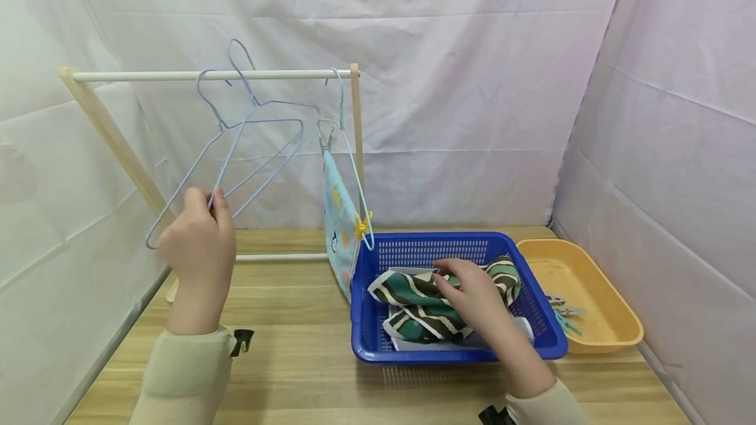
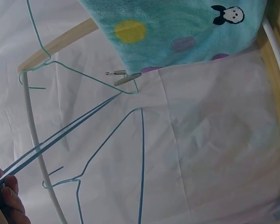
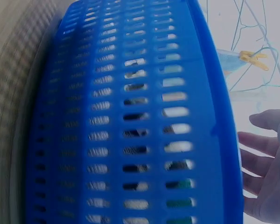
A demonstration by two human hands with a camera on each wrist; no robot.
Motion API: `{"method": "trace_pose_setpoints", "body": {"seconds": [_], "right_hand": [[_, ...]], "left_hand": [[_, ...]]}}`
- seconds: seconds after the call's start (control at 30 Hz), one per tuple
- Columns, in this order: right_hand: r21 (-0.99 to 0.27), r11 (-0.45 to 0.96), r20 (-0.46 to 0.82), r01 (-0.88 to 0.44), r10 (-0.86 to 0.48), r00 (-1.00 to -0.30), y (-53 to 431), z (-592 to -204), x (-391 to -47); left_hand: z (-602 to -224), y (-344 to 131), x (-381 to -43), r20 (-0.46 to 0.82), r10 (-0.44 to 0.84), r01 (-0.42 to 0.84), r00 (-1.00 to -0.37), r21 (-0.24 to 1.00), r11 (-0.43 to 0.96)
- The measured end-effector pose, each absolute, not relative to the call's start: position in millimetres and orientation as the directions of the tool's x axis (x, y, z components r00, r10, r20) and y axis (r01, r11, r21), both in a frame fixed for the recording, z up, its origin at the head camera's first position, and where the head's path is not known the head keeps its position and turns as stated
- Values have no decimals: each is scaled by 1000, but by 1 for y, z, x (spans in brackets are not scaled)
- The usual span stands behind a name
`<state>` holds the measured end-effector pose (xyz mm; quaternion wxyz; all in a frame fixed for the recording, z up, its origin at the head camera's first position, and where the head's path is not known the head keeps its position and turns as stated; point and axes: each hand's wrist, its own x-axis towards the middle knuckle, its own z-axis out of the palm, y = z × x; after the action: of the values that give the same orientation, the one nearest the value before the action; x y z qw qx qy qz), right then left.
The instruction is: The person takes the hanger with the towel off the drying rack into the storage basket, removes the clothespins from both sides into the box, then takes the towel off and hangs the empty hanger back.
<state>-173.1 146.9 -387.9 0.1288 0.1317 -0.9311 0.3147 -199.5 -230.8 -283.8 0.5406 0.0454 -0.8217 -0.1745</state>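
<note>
Viewing from the head camera: the left hand [image 1: 197,241], at left of frame, pinches the wire of a blue hanger [image 1: 254,101] between thumb and fingers. The hook of this hanger sits above the white rail [image 1: 142,76]. A second hanger [image 1: 273,121] hangs on the rail. At center, a light-blue towel [image 1: 339,228] hangs clipped to a green hanger [image 1: 357,162]. The right hand [image 1: 475,294], lower right of center, is over a striped cloth [image 1: 422,297] in the blue basket [image 1: 461,356]; its fingers are apart and grip nothing. Contact with the cloth cannot be confirmed. A yellow tray [image 1: 608,300] holding clips [image 1: 568,311] is at right.

Left wrist camera: curled fingers at lower left grip the blue wire. The towel occupies the upper part of the frame.

Right wrist camera: the slotted basket wall fills the center. The right hand is at lower right, fingers spread. A yellow clip [image 3: 254,59] shows at upper right.
</note>
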Motion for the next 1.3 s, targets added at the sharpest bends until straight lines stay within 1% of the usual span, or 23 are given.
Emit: {"method": "trace_pose_setpoints", "body": {"seconds": [0.17, 0.33, 0.5, 0.63, 0.8, 0.97, 1.3], "right_hand": [[-543, 780, 320, -310, -148, -936, 138, -392, -176], [-553, 778, 301, -297, -145, -942, 131, -395, -177], [-564, 771, 297, -296, -145, -944, 128, -401, -178], [-577, 767, 266, -281, -149, -953, 126, -403, -177], [-585, 767, 248, -264, -141, -958, 126, -403, -176], [-584, 768, 248, -262, -138, -959, 125, -402, -175], [-598, 757, 245, -265, -143, -959, 128, -400, -173]], "left_hand": [[-289, -230, -208, 870, -252, 114, -424, 327, 938], [-297, -232, -212, 866, -262, 84, -426, 326, 941], [-303, -234, -212, 880, -245, 76, -407, 299, 951], [-308, -237, -210, 894, -217, 75, -392, 266, 961], [-313, -239, -207, 900, -212, 82, -382, 262, 962], [-317, -238, -203, 900, -196, 70, -389, 240, 968], [-323, -239, -202, 882, -221, 89, -416, 281, 956]]}}
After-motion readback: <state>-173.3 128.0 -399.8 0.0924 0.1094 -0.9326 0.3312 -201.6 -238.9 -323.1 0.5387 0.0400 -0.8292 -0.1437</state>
